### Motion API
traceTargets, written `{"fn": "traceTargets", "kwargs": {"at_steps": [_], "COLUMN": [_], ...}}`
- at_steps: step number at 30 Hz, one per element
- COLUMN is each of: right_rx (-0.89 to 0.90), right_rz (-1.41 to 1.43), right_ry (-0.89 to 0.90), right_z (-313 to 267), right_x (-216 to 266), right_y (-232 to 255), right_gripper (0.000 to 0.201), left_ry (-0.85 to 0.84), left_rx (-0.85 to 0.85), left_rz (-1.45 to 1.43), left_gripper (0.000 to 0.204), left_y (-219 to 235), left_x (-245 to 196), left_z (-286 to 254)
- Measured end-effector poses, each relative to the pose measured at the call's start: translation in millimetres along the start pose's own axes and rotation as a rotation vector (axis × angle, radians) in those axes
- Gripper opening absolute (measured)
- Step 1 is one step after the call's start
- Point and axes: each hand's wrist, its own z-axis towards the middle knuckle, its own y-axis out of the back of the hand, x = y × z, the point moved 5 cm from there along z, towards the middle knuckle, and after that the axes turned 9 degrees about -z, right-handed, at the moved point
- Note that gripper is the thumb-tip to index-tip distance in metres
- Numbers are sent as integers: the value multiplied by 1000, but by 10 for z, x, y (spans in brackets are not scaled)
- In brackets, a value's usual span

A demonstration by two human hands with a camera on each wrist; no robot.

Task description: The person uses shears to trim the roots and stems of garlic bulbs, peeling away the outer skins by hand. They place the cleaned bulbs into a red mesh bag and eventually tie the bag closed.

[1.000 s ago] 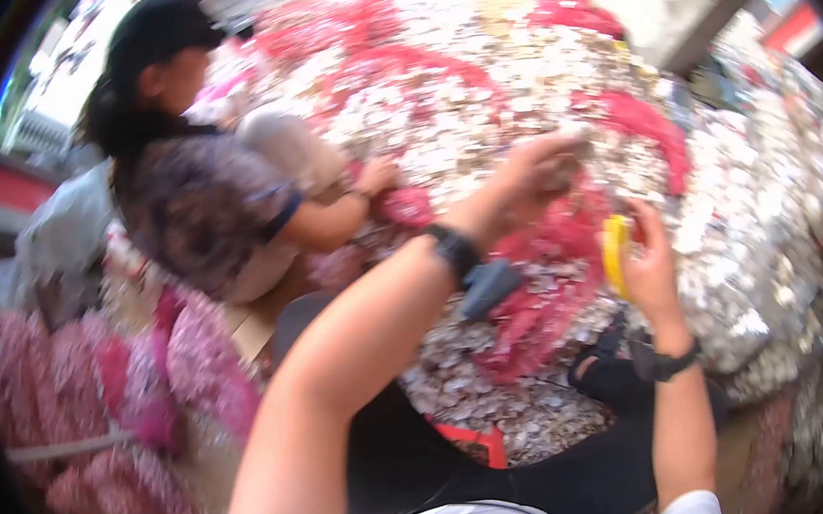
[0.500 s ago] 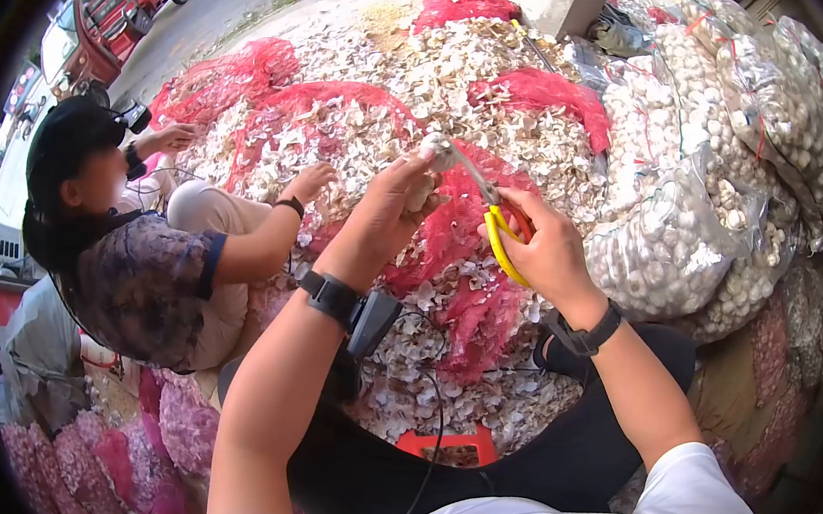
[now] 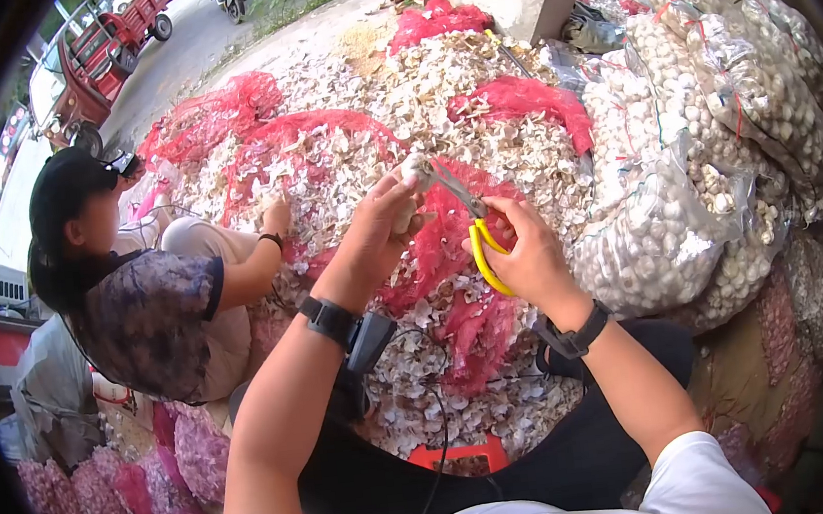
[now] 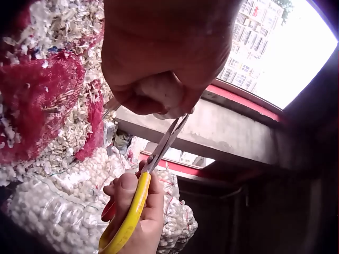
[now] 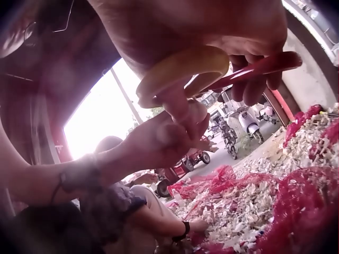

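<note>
In the head view my left hand (image 3: 365, 237) pinches a garlic bulb (image 3: 415, 168) between thumb and fingers, above the peel heap. Another pale, rounded piece (image 3: 404, 217) shows lower in the same palm. My right hand (image 3: 532, 257) grips scissors (image 3: 484, 268) with yellow and red handles, fingers through the loops. Their narrow metal blades point up and left, tips right at the bulb. Seen from the left wrist, the scissor blades (image 4: 168, 138) stand slightly apart, meeting the bulb under my left fingers.
Dry garlic skins (image 3: 324, 166) and red mesh netting (image 3: 528, 107) spread ahead. Clear sacks of garlic bulbs (image 3: 653, 244) stand at the right. A person in a black cap (image 3: 128, 294) sits at the left. A red stool (image 3: 460, 455) shows between my legs.
My hands were apart a second ago; the scissors came up to the bulb by half a second ago and remain there. The other person's raised arm has come down.
</note>
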Motion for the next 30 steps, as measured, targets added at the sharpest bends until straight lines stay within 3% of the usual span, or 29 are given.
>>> {"fn": "traceTargets", "kwargs": {"at_steps": [5,8,10,17,19,23,25,30], "right_rx": [1,52,242,98,-17,22,85,86], "right_rz": [42,32,-41,6,-20,-19,-71,-60], "right_ry": [68,22,-149,-46,53,33,-41,-72], "right_z": [10,-6,5,-30,-39,-30,-35,13], "right_x": [-6,25,94,-4,12,-33,-64,-20], "right_y": [1,37,95,6,27,20,-10,82], "right_gripper": [45,43,43,48,49,47,45,47], "left_ry": [11,21,-37,-14,-12,-13,-94,-67], "left_rx": [-27,41,16,7,26,75,-37,4], "left_rz": [35,107,92,63,72,166,233,150], "left_gripper": [39,46,47,49,48,50,55,63], "left_y": [28,71,30,92,68,11,6,116], "left_x": [-5,2,-39,5,4,6,-18,4], "left_z": [-16,-8,-46,-7,-17,-27,-44,10]}}
